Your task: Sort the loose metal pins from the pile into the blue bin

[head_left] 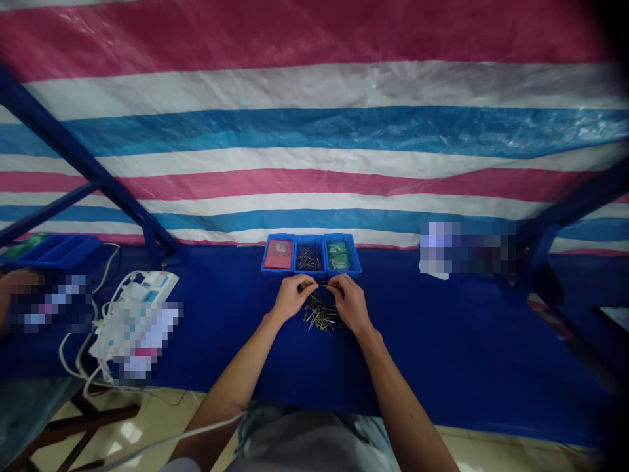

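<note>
My left hand (pixel 291 296) and my right hand (pixel 350 300) meet above the table, fingertips pinched and close together. Between them spans a thin dark metal rod (pixel 322 284), gripped at its two ends; its exact kind is too small to tell. Just below the hands lies a loose pile of thin metal rods (pixel 320 316), some brassy and some dark, pointing every way. Behind the hands stands a blue three-part bin (pixel 293 271). Its left part holds a red packet (pixel 279 254), the middle one many dark metal rods (pixel 309 257), the right one green-and-clear packets (pixel 338 254).
A white power strip (pixel 164 285) with tangled cables lies on the blue table (pixel 442 354) at left. Farther left are another blue tray (pixel 63 251) and another person's hand (pixel 17 292). Blue frame bars (pixel 113 187) slope at both sides before a striped sheet (pixel 314 131).
</note>
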`<state>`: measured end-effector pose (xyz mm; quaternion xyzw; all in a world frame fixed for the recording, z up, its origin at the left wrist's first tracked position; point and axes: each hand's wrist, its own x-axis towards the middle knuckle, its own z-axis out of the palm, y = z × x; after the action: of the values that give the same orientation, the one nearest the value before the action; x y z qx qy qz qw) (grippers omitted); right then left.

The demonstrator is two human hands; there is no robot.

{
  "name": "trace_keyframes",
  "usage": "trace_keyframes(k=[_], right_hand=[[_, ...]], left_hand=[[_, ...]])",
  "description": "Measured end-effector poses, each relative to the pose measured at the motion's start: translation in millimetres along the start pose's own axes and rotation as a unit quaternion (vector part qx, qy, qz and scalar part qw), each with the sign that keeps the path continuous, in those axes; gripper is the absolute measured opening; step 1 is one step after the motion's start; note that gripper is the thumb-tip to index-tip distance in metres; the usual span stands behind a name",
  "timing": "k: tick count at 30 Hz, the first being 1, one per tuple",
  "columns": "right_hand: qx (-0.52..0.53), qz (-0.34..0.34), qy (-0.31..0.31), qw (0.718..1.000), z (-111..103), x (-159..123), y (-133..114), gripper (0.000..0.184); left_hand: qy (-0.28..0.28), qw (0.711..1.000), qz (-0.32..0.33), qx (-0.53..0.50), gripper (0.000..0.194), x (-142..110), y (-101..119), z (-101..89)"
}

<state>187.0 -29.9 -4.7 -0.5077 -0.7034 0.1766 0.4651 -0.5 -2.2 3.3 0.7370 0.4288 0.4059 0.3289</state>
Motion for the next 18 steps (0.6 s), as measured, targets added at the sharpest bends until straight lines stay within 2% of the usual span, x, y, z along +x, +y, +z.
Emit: trace_keyframes(k=[18], right_hand=[[-0.002,-0.001,-0.01,1.0,-1.2,0.1,0.1,0.009]], left_hand=[[0.0,1.0,0.012,-0.016,0.019,0.0,-3.7,0.1]])
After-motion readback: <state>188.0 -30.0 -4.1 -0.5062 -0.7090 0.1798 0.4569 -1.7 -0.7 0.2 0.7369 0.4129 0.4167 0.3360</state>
